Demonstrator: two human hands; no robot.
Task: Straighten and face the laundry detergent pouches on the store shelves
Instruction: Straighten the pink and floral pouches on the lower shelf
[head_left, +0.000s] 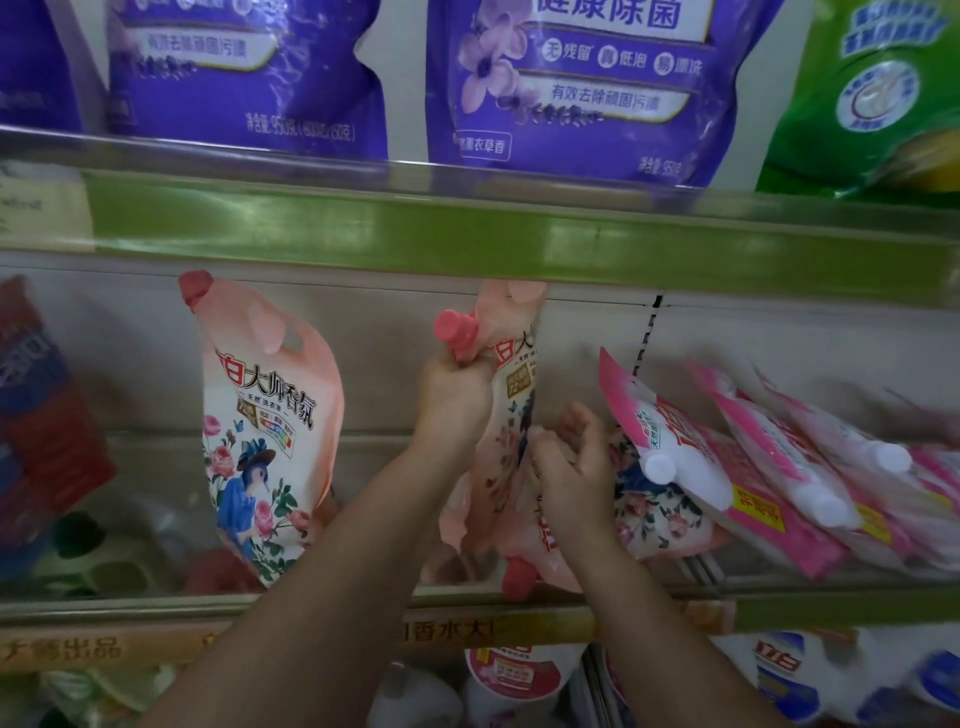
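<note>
left hand (453, 387) grips peach pouch (511, 395) under its spout, long axis upright, edge-on; right hand (574, 470) loosely curled against its lower right side.

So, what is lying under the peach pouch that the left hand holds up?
Under the peach pouch held by the left hand lies another peach pouch, its red cap toward the shelf edge. The right hand covers its upper part; anything deeper is hidden.
</note>
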